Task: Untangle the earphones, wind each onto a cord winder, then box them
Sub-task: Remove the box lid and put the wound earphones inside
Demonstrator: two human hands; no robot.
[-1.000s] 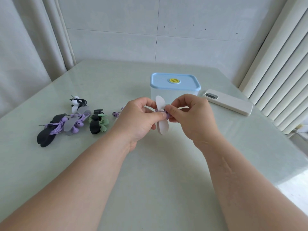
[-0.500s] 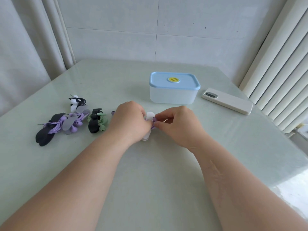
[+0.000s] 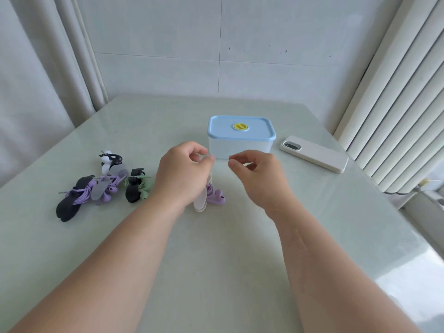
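A white cord winder (image 3: 200,201) wound with purple earphones (image 3: 216,197) lies on the pale green table (image 3: 216,248), just below my two hands. My left hand (image 3: 182,173) hovers above it with loosely curled fingers and holds nothing. My right hand (image 3: 258,175) hangs level with it to the right, also loosely curled and empty. Behind the hands stands the box (image 3: 240,146) with its blue lid (image 3: 254,129) on. At the left lie other wound sets: purple earphones on a black winder (image 3: 69,204), a grey winder (image 3: 103,188), and green earphones on a black winder (image 3: 134,188).
A white earphone set with a black cord (image 3: 109,161) lies at the far left of the group. A white phone (image 3: 314,153) lies right of the box. Curtains hang at the left, a ribbed radiator at the right, and the table's right edge is near.
Both hands lowered the white winder with the purple earphones to the table, let go of it, and have lifted apart above it.
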